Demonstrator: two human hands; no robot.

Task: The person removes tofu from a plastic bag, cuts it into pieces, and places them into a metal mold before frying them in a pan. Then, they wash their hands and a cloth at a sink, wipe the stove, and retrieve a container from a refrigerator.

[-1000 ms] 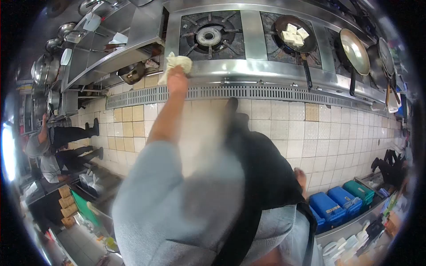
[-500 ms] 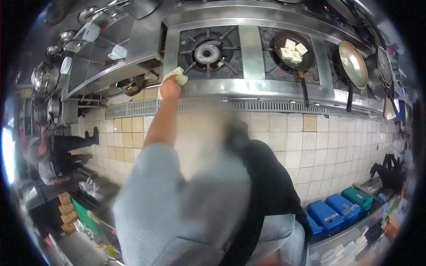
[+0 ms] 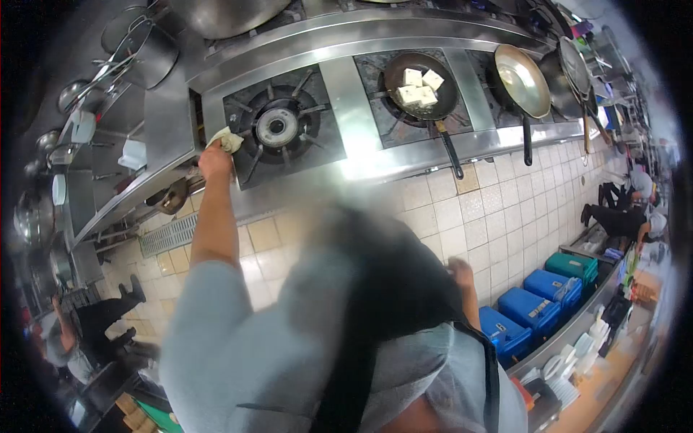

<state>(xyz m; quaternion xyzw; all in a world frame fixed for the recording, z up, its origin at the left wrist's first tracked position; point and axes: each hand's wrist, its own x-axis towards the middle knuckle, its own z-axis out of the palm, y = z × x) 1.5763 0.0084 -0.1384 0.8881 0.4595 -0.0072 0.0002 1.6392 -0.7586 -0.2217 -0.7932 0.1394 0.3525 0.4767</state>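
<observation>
My left hand (image 3: 214, 160) is closed around a pale yellowish cloth (image 3: 227, 140), pressed to the stove's steel edge at the left of an unlit burner (image 3: 277, 128). Its arm is stretched forward. Down at my right side, beside the dark apron (image 3: 404, 281), hangs my right hand (image 3: 460, 274); its fingers are loosely bent and nothing shows in them. On the middle burner a dark frying pan (image 3: 442, 110) holds several white tofu-like blocks (image 3: 421, 88), its handle toward me.
Another pan (image 3: 522, 79), light inside, stands further right. A steel shelf unit (image 3: 167, 119) borders the stove on the left. Blue bins (image 3: 530, 312) and a green bin (image 3: 572, 267) line the counter behind. Other people are at both far sides, one person (image 3: 101, 310) at left.
The view has swung, so the stove now lies tilted and further left. My left hand still grips the cloth at the burner's left edge. My right hand has come into view.
</observation>
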